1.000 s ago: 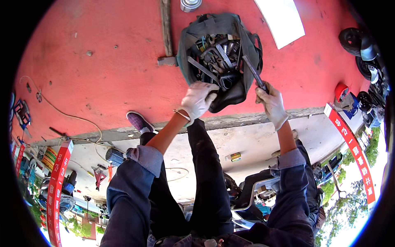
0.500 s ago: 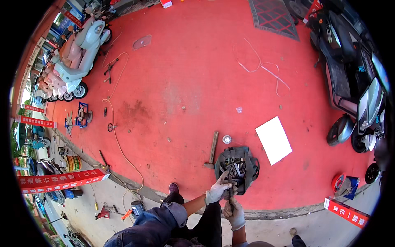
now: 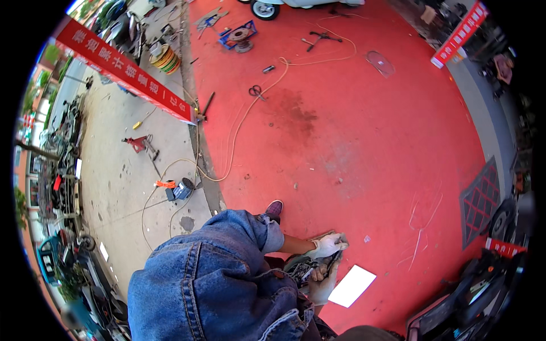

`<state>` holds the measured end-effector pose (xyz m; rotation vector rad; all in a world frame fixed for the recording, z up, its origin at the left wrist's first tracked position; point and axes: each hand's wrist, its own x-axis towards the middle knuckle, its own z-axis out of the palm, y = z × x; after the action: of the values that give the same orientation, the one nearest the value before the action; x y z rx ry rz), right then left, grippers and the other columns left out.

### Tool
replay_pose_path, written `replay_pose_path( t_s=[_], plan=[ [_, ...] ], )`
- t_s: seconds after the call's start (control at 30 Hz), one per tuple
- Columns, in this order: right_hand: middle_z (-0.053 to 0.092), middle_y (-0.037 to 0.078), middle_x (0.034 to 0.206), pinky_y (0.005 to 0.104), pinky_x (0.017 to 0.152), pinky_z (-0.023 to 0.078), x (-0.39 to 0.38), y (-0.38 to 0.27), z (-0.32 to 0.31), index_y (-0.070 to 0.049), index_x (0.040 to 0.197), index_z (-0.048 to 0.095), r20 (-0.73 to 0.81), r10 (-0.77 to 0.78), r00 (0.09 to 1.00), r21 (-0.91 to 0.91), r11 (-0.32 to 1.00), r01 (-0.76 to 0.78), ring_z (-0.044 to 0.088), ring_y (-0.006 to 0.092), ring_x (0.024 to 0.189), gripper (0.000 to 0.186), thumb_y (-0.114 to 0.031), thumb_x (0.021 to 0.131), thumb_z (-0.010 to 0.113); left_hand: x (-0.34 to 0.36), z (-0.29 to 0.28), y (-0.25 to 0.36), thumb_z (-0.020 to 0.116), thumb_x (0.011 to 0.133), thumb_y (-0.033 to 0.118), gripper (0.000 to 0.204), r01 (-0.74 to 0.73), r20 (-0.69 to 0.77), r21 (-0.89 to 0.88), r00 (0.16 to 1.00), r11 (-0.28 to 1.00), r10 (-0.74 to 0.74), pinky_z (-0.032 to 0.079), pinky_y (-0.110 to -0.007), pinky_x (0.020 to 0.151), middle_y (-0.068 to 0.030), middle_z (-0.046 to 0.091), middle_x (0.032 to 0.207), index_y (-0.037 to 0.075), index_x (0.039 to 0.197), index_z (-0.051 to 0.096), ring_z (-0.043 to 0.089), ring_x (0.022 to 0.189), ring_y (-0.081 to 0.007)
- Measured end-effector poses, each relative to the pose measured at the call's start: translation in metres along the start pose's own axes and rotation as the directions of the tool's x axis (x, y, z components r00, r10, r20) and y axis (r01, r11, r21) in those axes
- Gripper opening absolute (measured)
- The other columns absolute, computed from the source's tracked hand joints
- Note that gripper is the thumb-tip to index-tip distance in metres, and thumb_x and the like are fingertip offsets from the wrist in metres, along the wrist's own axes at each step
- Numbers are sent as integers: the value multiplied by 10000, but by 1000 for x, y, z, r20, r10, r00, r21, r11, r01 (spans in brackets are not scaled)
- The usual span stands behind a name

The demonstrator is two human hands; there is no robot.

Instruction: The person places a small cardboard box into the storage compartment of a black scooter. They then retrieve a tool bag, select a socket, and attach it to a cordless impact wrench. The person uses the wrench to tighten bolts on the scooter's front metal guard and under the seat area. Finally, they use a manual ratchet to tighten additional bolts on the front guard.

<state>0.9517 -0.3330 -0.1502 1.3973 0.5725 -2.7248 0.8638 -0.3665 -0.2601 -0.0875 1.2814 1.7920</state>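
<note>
"What is nearest you?"
"Your denim sleeve point(image 3: 242, 230), then your right hand point(image 3: 322, 286) in a pale, grimy glove. Its fingers are bent; I cannot tell what they grip, if anything."

"And the other one?"
"Your left hand point(image 3: 328, 245), also gloved, is just beside the right, over the tool bag point(image 3: 294, 262). Its fingers are curled inward; whether they close on a tool is hidden."

"Where is that bag?"
"On the red floor point(image 3: 369, 153), inward from its kerb edge and partly hidden by your jacket, with dark tools in its mouth. A white sheet point(image 3: 352, 286) lies just beside your right hand, and your purple shoe point(image 3: 274, 208) shows nearer the kerb edge."

"Farther off?"
"A small blue machine point(image 3: 181, 190) and a red jack point(image 3: 136, 144) lie past that edge, on pale concrete point(image 3: 105, 190). Well apart, a dark mat point(image 3: 480, 202) lies along the floor's opposite edge."
</note>
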Motion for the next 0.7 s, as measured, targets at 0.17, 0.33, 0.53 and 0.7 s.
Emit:
replay_pose_path(
  t_s=[0.17, 0.33, 0.53, 0.7],
  plan=[
    [273, -55, 506, 204, 350, 193, 33, -17, 154, -58, 901, 524, 67, 96, 993, -289, 955, -73, 210, 47, 367, 362, -402, 964, 433, 7, -69, 144, 481, 953, 251, 221, -145, -201, -217, 974, 965, 101, 515, -309, 612, -62, 586, 797, 36, 1003, 496, 609, 707, -157],
    [307, -22, 456, 219, 313, 213, 92, -52, 230, -45, 750, 500, 168, 165, 972, -586, 810, -37, 244, 66, 332, 457, -445, 957, 420, 18, -99, 222, 507, 928, 339, 308, -272, -272, -290, 943, 918, 193, 501, -309, 666, -75, 624, 848, 39, 995, 516, 599, 780, -157],
    [403, -8, 523, 222, 345, 256, 168, -115, 334, -71, 728, 462, 285, 208, 935, -825, 550, 129, 317, 66, 370, 382, -364, 969, 416, 78, -108, 316, 526, 913, 397, 406, -135, -307, -112, 947, 985, 95, 462, -317, 733, -61, 599, 874, 20, 1059, 560, 556, 822, -142],
    [464, 7, 614, 219, 390, 315, 206, -190, 417, -45, 858, 508, 453, 289, 843, -842, 450, 298, 374, 66, 427, 248, -270, 956, 470, 166, -109, 398, 496, 937, 341, 360, -385, -444, -463, 880, 799, 167, 484, -325, 745, -94, 621, 871, -8, 946, 585, 590, 811, -189]
  ],
)
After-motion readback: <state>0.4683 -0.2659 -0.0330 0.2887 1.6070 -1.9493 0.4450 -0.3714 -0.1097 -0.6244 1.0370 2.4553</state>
